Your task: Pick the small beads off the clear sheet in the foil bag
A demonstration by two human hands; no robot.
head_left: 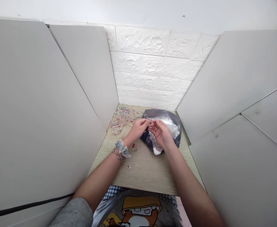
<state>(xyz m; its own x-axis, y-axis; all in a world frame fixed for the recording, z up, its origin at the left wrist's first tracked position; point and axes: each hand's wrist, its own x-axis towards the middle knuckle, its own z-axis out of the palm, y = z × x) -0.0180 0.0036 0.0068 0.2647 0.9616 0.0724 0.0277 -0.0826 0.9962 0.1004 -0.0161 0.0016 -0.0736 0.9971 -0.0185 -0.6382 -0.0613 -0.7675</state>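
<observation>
My left hand [140,126] is closed in a pinch at the near left side of a dark blue bag with a silver lining [163,115]. My right hand [161,132] is over the bag's opening, its fingers curled with the tips drawn together. The fingertips of both hands almost meet. A tiny pale thing shows between them, too small to name. Inside the bag, small pinkish pieces [154,144] lie on the shiny lining. Just right of my left wrist is a short curved string of red and pale beads [135,147] on the tabletop.
Strands of multicoloured beads [124,119] are heaped at the back left of the wooden tabletop [143,173]. Nearer me lies a small white and dark piece [129,166]. Grey panels [86,69] flank the table, and a white brick-pattern wall [150,66] closes the back.
</observation>
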